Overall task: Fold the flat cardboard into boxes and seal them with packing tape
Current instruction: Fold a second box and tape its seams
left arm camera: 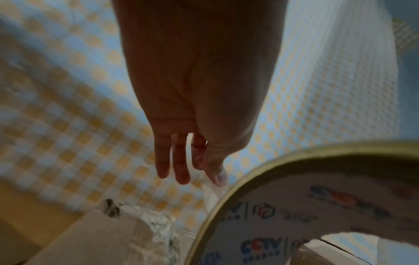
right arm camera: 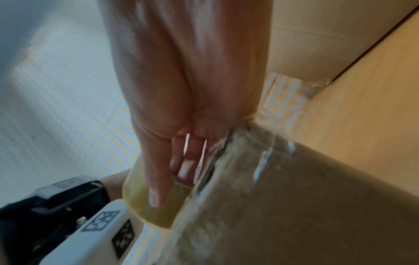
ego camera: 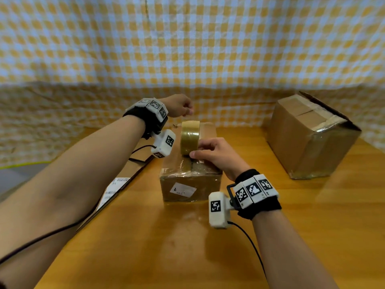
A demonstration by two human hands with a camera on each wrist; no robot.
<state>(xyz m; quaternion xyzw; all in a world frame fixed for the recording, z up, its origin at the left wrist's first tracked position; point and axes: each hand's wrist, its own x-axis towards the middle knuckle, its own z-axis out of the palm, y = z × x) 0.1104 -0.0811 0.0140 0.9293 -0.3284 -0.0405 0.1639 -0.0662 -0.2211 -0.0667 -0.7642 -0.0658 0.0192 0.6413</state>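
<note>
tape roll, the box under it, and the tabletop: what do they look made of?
Tape roll: likely clear plastic film, glossy, tinted yellowish-brown, on a printed paper-like core.
Box: brown cardboard, matte, with shiny wrinkled tape over its seams.
Tabletop: wood or wood-look laminate, smooth with a soft sheen; cannot tell which.

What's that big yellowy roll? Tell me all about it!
It is a roll of packing tape, glossy yellowish-brown, wound on a cardboard core printed with logos. It stands on edge atop the small cardboard box. The right hand holds its near side; the left hand pinches what looks like the clear tape end above its far side.
</note>
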